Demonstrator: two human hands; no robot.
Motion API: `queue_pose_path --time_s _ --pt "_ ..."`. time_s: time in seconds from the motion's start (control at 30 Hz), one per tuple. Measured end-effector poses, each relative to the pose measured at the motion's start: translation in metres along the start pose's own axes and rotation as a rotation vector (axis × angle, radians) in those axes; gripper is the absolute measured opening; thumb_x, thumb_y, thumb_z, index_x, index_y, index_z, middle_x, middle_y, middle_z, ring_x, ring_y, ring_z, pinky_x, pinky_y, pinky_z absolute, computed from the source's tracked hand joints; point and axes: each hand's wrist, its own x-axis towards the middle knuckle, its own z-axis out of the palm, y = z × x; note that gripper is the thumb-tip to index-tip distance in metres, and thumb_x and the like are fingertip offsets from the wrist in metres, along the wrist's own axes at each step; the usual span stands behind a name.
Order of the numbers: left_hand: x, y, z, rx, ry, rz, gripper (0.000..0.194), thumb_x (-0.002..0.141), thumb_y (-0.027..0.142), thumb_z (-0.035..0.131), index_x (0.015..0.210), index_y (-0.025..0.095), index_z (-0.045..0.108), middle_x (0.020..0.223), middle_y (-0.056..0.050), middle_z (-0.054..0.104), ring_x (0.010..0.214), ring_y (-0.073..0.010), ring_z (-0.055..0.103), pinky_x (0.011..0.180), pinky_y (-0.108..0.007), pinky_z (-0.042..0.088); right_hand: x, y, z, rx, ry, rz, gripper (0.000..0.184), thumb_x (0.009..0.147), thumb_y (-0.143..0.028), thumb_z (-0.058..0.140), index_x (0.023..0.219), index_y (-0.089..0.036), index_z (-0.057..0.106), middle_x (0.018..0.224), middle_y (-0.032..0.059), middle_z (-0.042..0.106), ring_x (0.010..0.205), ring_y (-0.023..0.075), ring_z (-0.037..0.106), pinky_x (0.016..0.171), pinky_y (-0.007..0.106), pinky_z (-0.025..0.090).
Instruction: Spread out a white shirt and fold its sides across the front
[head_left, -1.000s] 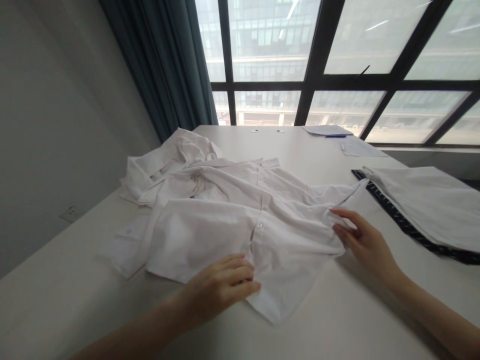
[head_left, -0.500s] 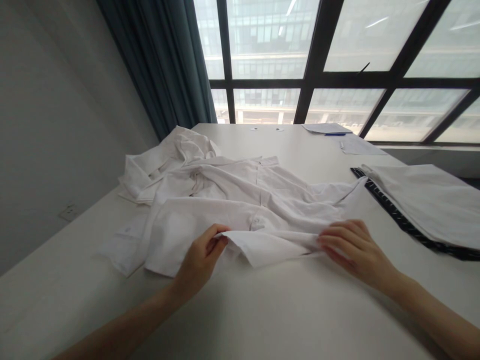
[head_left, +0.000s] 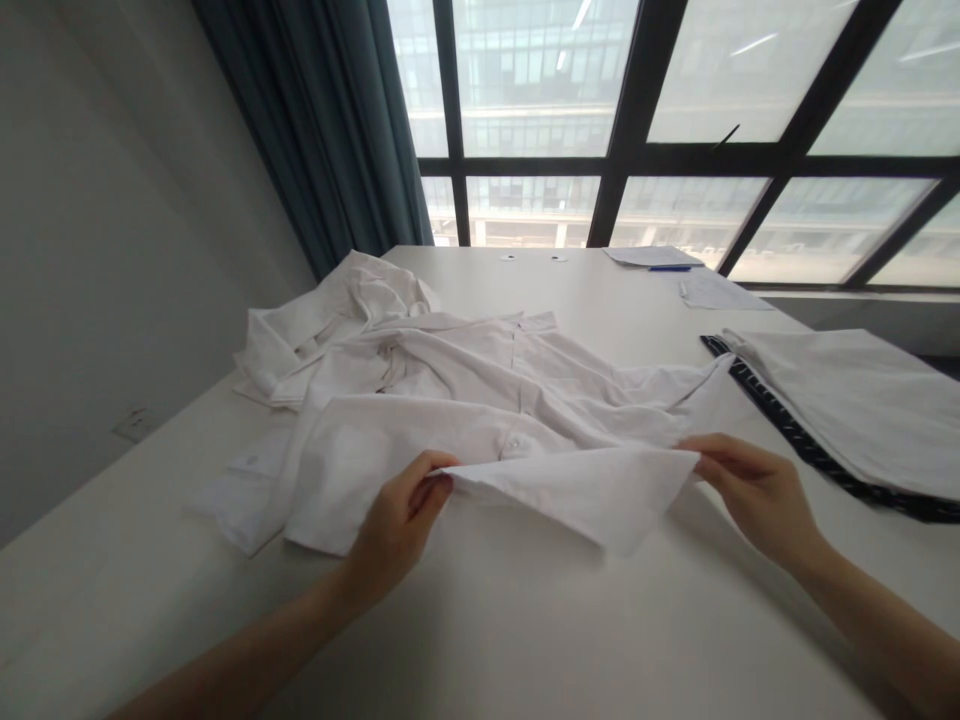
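A wrinkled white garment, looking like a shirt or lab coat [head_left: 450, 425], lies spread on the white table [head_left: 525, 630]. My left hand [head_left: 401, 515] pinches its near edge between thumb and fingers. Farther right, my right hand [head_left: 754, 490] pinches another spot on the same edge. Between the two hands the cloth is stretched, and a loose flap hangs down toward the tabletop. A small button shows just beyond this edge. Which panel of the garment I hold is hard to tell.
A second crumpled white garment [head_left: 337, 320] lies at the back left. To the right rests a folded white cloth [head_left: 862, 400] on a black strip with white marks [head_left: 787, 435]. Papers [head_left: 649, 257] and a blue pen [head_left: 670, 268] lie at the far end, before the window.
My right hand has moved right and slightly up, and now pinches the edge. The cloth between the hands is pulled wider and its flap hangs farther right. My left hand stays nearly still.
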Motion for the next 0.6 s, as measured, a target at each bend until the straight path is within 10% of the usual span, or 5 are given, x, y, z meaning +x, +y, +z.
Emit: queue_pose_path --time_s 0.3,0.43,0.6 --pt "-0.007 0.018 -0.013 0.054 -0.653 0.609 0.027 0.086 0.015 0.051 0.109 0.020 0.064 0.102 -0.007 0.070 0.104 -0.0194 0.064 0.112 -0.042 0.035 0.013 -0.006 -0.018 0.149 -0.358 -0.008 0.040 0.083 -0.059 0.061 0.073 -0.021 0.070 0.077 0.0076 0.071 0.078 0.0244 0.067 0.072 0.035 0.053" --pt "-0.003 0.014 -0.018 0.100 -0.449 0.598 0.024 0.093 0.016 0.046 0.110 0.020 0.063 0.108 -0.010 0.069 0.107 -0.0193 0.063 0.101 -0.036 0.047 0.013 -0.004 -0.024 0.022 -0.462 -0.042 0.052 0.091 -0.060 0.044 0.065 -0.022 0.066 0.067 0.0067 0.067 0.069 0.0239 0.064 0.069 0.038 0.052" --pt "0.010 -0.006 -0.027 0.552 -0.130 0.647 0.032 0.092 0.008 0.045 0.113 0.022 0.064 0.121 -0.007 0.066 0.122 -0.0190 0.056 0.117 -0.045 0.027 0.009 -0.006 -0.014 -0.237 -0.339 -0.203 0.032 0.094 -0.045 0.048 0.089 -0.025 0.072 0.096 0.0078 0.074 0.093 0.0256 0.068 0.084 0.041 0.054"
